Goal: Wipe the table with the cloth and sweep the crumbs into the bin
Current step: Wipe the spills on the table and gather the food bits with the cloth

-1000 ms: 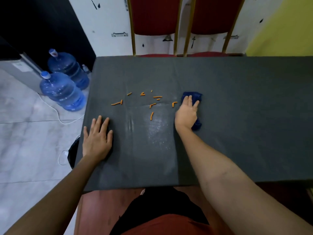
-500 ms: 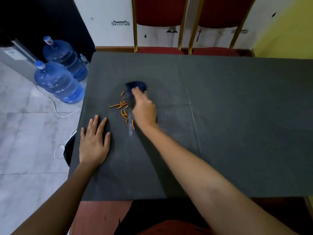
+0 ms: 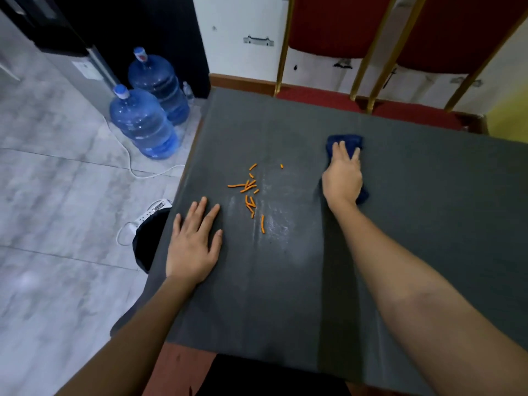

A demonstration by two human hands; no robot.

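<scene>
Lower left of centre, the left hand (image 3: 194,244) is laid flat, fingers spread, on the dark grey table top (image 3: 428,224). The round black bin (image 3: 148,244) is glimpsed below the table's left edge. At mid-frame the orange stick-shaped crumbs (image 3: 250,195) are gathered loosely. Further up and right, the crumpled dark blue cloth (image 3: 345,142) is pressed under the right hand (image 3: 343,178). Sweeping is judged under way; a leftward stroke toward the bin is called for next.

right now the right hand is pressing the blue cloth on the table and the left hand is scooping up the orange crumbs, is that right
Not quite. The head view shows the left hand lying flat on the table, beside the orange crumbs and not touching them. The rest holds: the right hand is pressing the blue cloth on the table.
</scene>
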